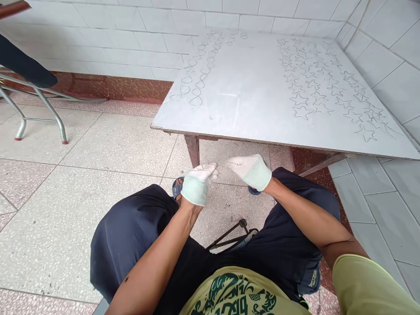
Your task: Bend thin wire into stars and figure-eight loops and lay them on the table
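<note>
White gloves (241,162) with pale green cuffs (194,190) are being worn on both hands. Now the left hand (205,171) is being held above the floor (124,146), just on the near side of the bench (256,96), its fingers being curled in towards the thumb. Close beside it, the right hand (248,167) is being pointed left with its fingertips bunched together, a slight gap being left between the two. Whether anything fine is being gripped by either one cannot be told. Over on the bench, looped wire shapes (197,92) are being displayed along the left side, from near to far, and star-shaped wire pieces (317,95) are being spread in rows across the right. Far left, a metal-legged seat (50,108) is being glimpsed near the tiled wall (131,39).
</note>
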Demonstrator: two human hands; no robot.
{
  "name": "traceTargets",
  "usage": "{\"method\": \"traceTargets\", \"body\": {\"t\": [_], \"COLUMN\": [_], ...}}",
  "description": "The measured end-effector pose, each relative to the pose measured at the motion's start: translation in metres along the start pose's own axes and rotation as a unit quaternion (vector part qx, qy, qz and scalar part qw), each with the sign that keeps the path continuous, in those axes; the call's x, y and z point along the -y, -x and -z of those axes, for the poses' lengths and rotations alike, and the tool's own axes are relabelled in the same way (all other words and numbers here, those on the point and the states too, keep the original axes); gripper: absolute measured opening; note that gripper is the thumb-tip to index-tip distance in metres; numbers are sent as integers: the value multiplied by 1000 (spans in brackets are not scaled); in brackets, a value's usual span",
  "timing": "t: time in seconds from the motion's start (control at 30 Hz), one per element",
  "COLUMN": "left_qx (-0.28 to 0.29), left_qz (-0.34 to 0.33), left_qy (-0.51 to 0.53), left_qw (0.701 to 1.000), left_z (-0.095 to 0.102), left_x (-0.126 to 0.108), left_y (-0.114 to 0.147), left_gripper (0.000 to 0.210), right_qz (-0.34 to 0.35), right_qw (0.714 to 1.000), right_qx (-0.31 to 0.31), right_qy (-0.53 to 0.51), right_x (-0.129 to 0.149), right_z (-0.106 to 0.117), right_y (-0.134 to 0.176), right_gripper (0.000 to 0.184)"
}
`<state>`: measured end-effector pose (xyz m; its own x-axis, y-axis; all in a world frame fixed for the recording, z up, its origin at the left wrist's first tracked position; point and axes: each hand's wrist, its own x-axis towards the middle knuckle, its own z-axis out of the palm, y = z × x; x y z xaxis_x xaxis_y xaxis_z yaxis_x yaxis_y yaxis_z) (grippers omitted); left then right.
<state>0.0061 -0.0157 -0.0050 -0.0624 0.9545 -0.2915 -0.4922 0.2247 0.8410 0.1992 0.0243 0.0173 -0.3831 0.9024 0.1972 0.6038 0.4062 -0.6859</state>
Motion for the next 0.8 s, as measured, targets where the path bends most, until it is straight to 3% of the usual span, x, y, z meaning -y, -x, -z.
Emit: {"method": "traceTargets", "body": {"t": [0.1, 0.2, 0.33, 0.47, 0.67, 0.8], "left_qx": [-6, -13, -28, -38, -45, -47], "left_qz": [12, -6, -32, -51, -72, -67], "left_qy": [58, 39, -79, -202, -314, -379], "left_qw": [998, 999, 996, 977, 946, 922], "left_z": [-2, -4, -7, -9, -10, -3], "left_x": [7, 9, 4, -3, -3, 3], "left_y": [1, 3, 4, 8, 14, 14], "left_gripper": [42, 44, 38, 30, 27, 22], "right_qz": [7, 29, 51, 29, -15, -19], "right_qw": [999, 994, 993, 997, 999, 1000], "right_qx": [-20, -4, 18, 11, 9, 18], "right_qy": [50, 101, 106, 64, -29, -14], "right_x": [1, 4, 5, 4, 7, 10], "right_z": [-5, -6, -7, -9, -10, -11], "right_y": [2, 2, 1, 1, 1, 0], "right_gripper": [38, 37, 35, 36, 44, 46]}}
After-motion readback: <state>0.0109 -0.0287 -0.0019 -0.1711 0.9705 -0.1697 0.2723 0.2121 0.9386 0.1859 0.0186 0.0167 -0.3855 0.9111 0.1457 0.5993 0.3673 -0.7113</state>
